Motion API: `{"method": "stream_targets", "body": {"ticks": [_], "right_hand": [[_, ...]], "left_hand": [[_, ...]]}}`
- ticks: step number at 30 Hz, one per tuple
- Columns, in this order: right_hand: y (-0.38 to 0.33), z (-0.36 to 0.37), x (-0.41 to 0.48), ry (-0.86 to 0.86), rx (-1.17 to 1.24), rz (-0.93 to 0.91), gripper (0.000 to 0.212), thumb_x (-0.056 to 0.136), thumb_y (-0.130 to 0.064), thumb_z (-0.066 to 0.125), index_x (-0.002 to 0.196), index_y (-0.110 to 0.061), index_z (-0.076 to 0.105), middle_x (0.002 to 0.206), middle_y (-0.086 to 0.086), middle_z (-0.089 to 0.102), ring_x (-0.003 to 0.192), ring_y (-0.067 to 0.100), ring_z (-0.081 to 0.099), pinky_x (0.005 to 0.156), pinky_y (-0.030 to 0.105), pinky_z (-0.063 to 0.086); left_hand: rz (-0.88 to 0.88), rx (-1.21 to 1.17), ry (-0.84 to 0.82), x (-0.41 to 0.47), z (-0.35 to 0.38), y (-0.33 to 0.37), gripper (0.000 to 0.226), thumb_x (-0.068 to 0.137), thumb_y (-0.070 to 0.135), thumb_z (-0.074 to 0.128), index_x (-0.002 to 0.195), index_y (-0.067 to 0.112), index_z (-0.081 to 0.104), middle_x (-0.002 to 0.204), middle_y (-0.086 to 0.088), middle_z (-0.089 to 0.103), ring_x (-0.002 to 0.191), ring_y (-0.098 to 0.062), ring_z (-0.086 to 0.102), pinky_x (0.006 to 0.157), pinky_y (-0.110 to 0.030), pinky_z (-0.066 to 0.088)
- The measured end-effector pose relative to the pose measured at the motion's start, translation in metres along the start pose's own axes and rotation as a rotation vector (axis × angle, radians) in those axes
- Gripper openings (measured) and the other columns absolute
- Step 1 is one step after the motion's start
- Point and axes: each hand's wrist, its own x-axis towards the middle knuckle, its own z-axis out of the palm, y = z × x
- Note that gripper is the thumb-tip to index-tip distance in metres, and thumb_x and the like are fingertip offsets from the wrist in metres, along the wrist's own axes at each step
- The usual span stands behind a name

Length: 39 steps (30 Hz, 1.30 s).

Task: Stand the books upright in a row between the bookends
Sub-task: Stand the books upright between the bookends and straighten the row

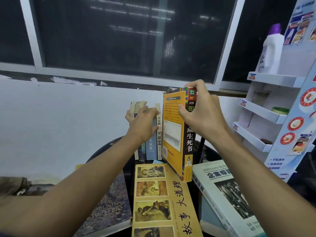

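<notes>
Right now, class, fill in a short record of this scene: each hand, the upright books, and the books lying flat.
left hand: grips the standing row near its top
right hand: holds the orange book by its spine, tilted, just right of the row
lying flat: yellow book, white book, dark purple book

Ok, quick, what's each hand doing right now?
Left hand: grips the standing books across their tops.
Right hand: holds the orange book by its spine.
</notes>
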Motion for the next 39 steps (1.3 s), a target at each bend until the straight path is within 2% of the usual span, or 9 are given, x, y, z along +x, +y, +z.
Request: {"method": "stream_targets", "body": {"ticks": [2, 8, 10, 12, 14, 18, 22, 25, 39], "right_hand": [[0.003, 0.008, 0.003, -0.011, -0.039, 0.013, 0.043, 0.094, -0.029, 0.07, 0.119, -0.036, 0.037, 0.1, -0.011, 0.067, 0.086, 0.014, 0.068, 0.072, 0.042, 0.062], [0.006, 0.023, 0.014, -0.048, -0.011, -0.011, 0.042, 0.094, -0.02, 0.07, 0.125, -0.025, 0.041, 0.11, 0.001, 0.069, 0.09, 0.017, 0.069, 0.074, 0.04, 0.062], [0.009, 0.03, 0.018, -0.033, 0.005, -0.016, 0.042, 0.094, -0.021, 0.069, 0.125, -0.026, 0.041, 0.107, 0.0, 0.07, 0.087, 0.015, 0.068, 0.07, 0.034, 0.061], [0.012, 0.038, 0.02, -0.018, -0.001, -0.014, 0.044, 0.095, -0.021, 0.069, 0.128, -0.027, 0.04, 0.105, -0.006, 0.068, 0.085, 0.012, 0.065, 0.06, 0.013, 0.052], [0.015, 0.047, 0.02, 0.001, 0.011, -0.018, 0.048, 0.096, -0.021, 0.069, 0.132, -0.027, 0.038, 0.103, -0.011, 0.061, 0.084, 0.012, 0.064, 0.057, 0.006, 0.046], [0.027, 0.066, 0.017, 0.065, 0.066, -0.061, 0.046, 0.097, -0.023, 0.067, 0.134, -0.026, 0.039, 0.098, -0.01, 0.063, 0.077, 0.007, 0.064, 0.066, 0.017, 0.054], [0.042, 0.088, 0.016, 0.143, 0.094, -0.122, 0.045, 0.097, -0.02, 0.066, 0.134, -0.02, 0.041, 0.108, 0.002, 0.071, 0.087, 0.014, 0.069, 0.073, 0.032, 0.06], [0.052, 0.105, 0.016, 0.18, 0.115, -0.144, 0.043, 0.098, -0.019, 0.064, 0.133, -0.021, 0.04, 0.105, 0.006, 0.072, 0.088, 0.019, 0.07, 0.074, 0.04, 0.06], [0.082, 0.145, 0.019, 0.148, 0.141, -0.108, 0.044, 0.099, -0.017, 0.061, 0.136, -0.022, 0.037, 0.106, 0.006, 0.071, 0.09, 0.02, 0.07, 0.076, 0.04, 0.06]], "left_hand": [[0.004, 0.006, 0.016, 0.0, 0.002, -0.002, 0.048, 0.091, 0.038, 0.072, 0.133, 0.035, 0.049, 0.149, 0.004, 0.049, 0.153, -0.014, 0.017, 0.115, -0.063, -0.001], [0.004, 0.005, 0.03, -0.003, 0.001, -0.003, 0.046, 0.092, 0.035, 0.071, 0.132, 0.032, 0.048, 0.148, 0.004, 0.049, 0.152, -0.013, 0.019, 0.116, -0.066, -0.001], [0.016, -0.012, 0.032, -0.004, 0.003, -0.004, 0.047, 0.091, 0.031, 0.072, 0.131, 0.031, 0.048, 0.148, 0.005, 0.049, 0.152, -0.013, 0.018, 0.115, -0.07, 0.001], [0.031, -0.008, 0.047, -0.005, 0.004, -0.006, 0.048, 0.09, 0.028, 0.073, 0.131, 0.03, 0.048, 0.148, 0.004, 0.049, 0.152, -0.014, 0.019, 0.114, -0.072, 0.003], [0.044, 0.012, 0.071, -0.006, 0.004, -0.006, 0.049, 0.09, 0.028, 0.074, 0.132, 0.031, 0.048, 0.145, 0.006, 0.051, 0.151, -0.014, 0.023, 0.115, -0.073, 0.007], [0.043, 0.023, 0.094, -0.007, 0.003, -0.005, 0.051, 0.089, 0.028, 0.075, 0.133, 0.031, 0.049, 0.143, 0.009, 0.052, 0.147, -0.012, 0.028, 0.116, -0.07, 0.012], [0.052, 0.006, 0.104, -0.008, 0.004, -0.007, 0.051, 0.089, 0.028, 0.075, 0.132, 0.032, 0.049, 0.14, 0.013, 0.054, 0.146, -0.011, 0.028, 0.115, -0.07, 0.014], [0.054, -0.006, 0.109, -0.009, 0.003, -0.007, 0.051, 0.089, 0.029, 0.075, 0.133, 0.032, 0.05, 0.143, 0.013, 0.052, 0.146, -0.011, 0.028, 0.114, -0.068, 0.018], [0.062, -0.02, 0.161, -0.01, 0.009, -0.01, 0.051, 0.088, 0.03, 0.074, 0.134, 0.032, 0.05, 0.14, 0.011, 0.053, 0.147, -0.013, 0.027, 0.114, -0.065, 0.019]]}}
